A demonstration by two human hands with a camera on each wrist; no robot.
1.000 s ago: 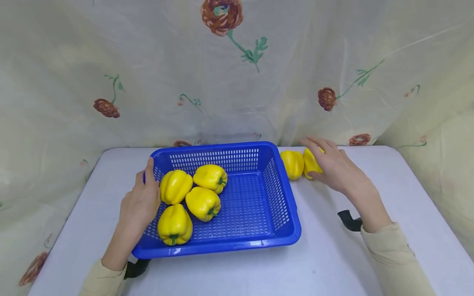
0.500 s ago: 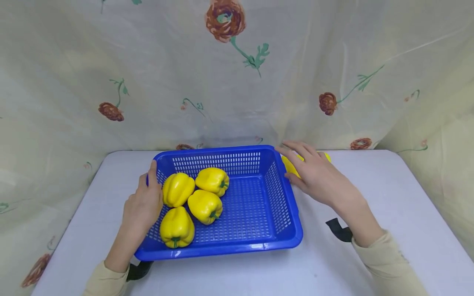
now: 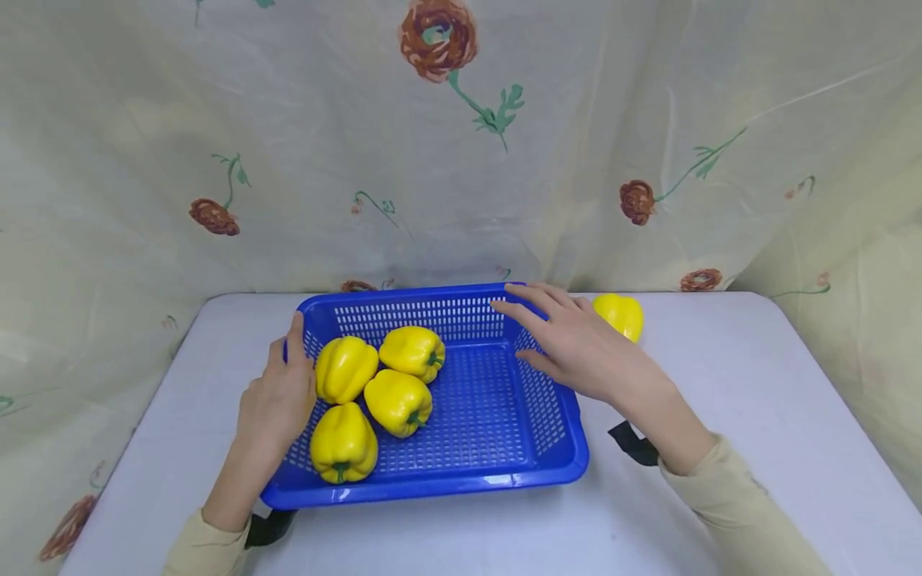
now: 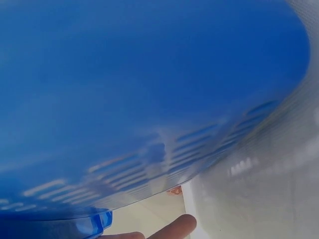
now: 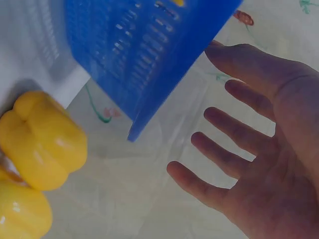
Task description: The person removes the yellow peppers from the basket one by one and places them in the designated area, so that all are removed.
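Basket (image 3: 432, 487) sits left of the middle of the tabletop (image 3: 706, 384), near its far edge, long axis running left to right, right end angled slightly farther away. Four peppers (image 3: 343, 436) lie in its left half: the nearest points its stem at the near rim, the middle one toward the near right corner, the farthest rightward. Left hand (image 3: 276, 404) grips the left rim. Right hand (image 3: 576, 344), fingers spread and holding nothing, is over the far right corner. Two loose peppers (image 5: 42, 142) touch on the tabletop, right of the basket.
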